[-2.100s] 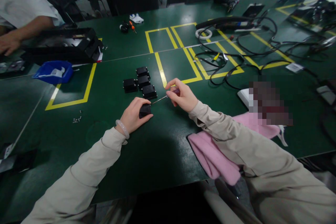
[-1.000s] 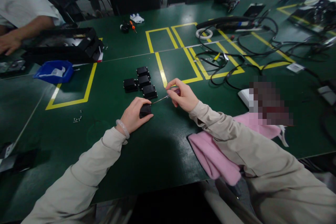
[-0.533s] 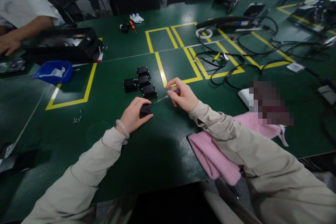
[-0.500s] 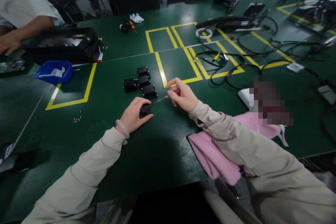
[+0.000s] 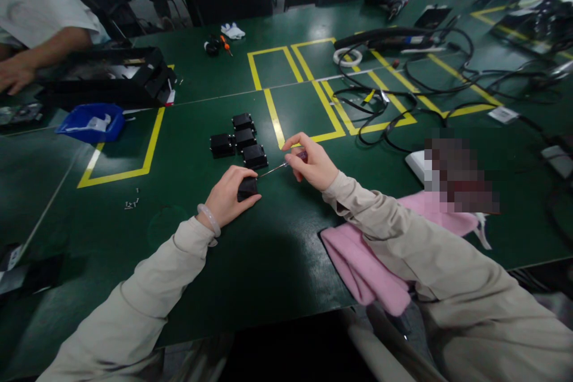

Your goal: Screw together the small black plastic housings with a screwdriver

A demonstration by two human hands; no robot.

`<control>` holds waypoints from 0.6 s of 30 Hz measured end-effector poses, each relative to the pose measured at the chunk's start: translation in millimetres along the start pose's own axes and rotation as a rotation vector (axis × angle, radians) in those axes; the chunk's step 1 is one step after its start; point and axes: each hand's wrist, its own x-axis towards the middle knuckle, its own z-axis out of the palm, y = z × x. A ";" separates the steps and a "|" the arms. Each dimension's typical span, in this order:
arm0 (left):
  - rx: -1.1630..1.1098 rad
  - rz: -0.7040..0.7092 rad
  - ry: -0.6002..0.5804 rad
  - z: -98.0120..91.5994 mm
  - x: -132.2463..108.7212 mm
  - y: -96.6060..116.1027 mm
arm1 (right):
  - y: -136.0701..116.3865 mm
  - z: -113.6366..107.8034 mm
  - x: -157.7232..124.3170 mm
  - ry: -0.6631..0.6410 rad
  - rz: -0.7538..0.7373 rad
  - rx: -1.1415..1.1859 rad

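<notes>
My left hand (image 5: pixel 230 194) is closed around a small black box (image 5: pixel 247 188) and holds it down on the green table (image 5: pixel 268 262). In my right hand (image 5: pixel 313 164) is a small screwdriver (image 5: pixel 282 165) with a dark red handle, gripped by the fingers. Its thin metal shaft runs left and its tip meets the top of the box. Just behind my hands lie several more black boxes (image 5: pixel 244 140) in a cluster.
A pink cloth (image 5: pixel 371 268) lies under my right forearm. Loose screws (image 5: pixel 131 203) sit at the left. A blue tray (image 5: pixel 92 121) and a black case (image 5: pixel 107 74) stand far left beside another person's arm (image 5: pixel 40 57). Tangled cables (image 5: pixel 403 89) cover the far right.
Hardly anything differs. My right hand's fingers shift slightly on the screwdriver handle while its tip stays on the box. A person's hand at the far table edge moved a little.
</notes>
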 end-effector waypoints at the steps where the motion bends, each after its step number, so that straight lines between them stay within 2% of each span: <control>1: -0.002 0.000 0.001 0.0 0.0 0.0 | -0.2 0.1 -0.1 -0.002 0.013 0.002; 4: -0.002 -0.008 -0.002 0.1 0.1 -0.2 | -0.8 0.4 -0.3 -0.009 0.042 -0.006; 10: -0.005 0.004 -0.001 -0.3 0.3 -0.3 | -0.1 0.5 -0.3 -0.001 -0.010 -0.006; 15: -0.007 0.009 0.009 0.5 0.2 -0.1 | 1.4 1.2 -0.2 -0.001 0.049 -0.004; 18: -0.008 0.006 0.009 1.0 0.1 -0.1 | 3.0 1.4 0.3 -0.004 0.029 0.006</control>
